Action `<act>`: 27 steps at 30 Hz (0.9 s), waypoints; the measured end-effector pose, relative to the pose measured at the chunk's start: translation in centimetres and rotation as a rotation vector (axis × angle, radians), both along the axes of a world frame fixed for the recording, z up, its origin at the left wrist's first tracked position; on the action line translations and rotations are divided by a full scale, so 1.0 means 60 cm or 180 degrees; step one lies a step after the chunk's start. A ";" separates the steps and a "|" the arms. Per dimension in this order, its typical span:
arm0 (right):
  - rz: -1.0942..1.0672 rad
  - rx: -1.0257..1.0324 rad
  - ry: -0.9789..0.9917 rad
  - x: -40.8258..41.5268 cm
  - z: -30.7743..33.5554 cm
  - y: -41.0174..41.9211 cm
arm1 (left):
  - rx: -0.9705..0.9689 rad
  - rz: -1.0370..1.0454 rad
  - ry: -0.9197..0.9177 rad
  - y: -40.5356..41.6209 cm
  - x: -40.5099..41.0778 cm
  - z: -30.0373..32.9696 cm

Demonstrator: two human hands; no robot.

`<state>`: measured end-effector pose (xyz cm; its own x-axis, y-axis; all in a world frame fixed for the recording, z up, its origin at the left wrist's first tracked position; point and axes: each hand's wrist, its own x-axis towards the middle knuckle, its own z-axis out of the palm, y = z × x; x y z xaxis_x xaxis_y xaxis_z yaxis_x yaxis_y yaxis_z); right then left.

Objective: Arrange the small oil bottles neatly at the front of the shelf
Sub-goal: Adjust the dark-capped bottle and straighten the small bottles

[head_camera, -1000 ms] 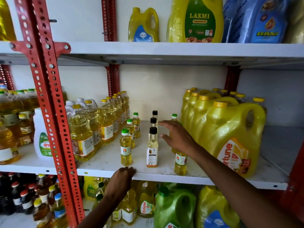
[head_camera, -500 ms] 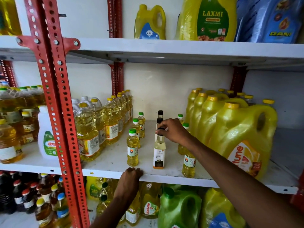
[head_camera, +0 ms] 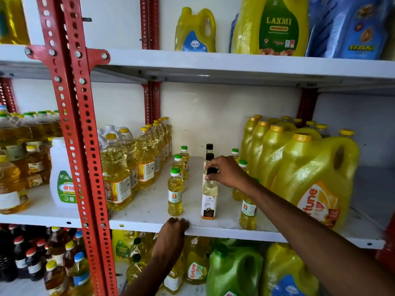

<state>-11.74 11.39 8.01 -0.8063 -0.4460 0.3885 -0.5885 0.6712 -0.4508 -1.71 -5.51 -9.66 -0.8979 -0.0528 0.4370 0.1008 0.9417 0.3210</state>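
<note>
On the white middle shelf stand small oil bottles in three rows. The left row has three green-capped bottles, the front one near the edge. The middle row has black-capped bottles; my right hand grips the cap and neck of the front pale one, which stands upright on the shelf. Two more black-capped bottles stand behind it. On the right, green-capped bottles are partly hidden by my forearm. My left hand rests with curled fingers on the shelf's front edge.
Large yellow oil jugs crowd the right of the shelf. Tall clear oil bottles line the left, beside a red perforated post. Shelves above and below hold more jugs and bottles.
My right hand has drawn back from the rear bottles and closed on the cap of the front black-capped bottle. The left hand stays on the shelf edge.
</note>
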 end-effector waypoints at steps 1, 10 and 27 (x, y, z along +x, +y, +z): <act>0.0001 0.0004 0.0015 0.003 0.000 0.000 | 0.0001 -0.0005 0.0021 0.001 0.001 0.001; -0.0043 0.0022 0.0115 0.024 -0.002 0.003 | 0.0062 -0.0046 0.0025 0.000 0.003 0.002; -0.0013 0.0040 0.0135 0.035 -0.002 0.011 | -0.0004 -0.0038 0.0068 0.001 0.002 -0.001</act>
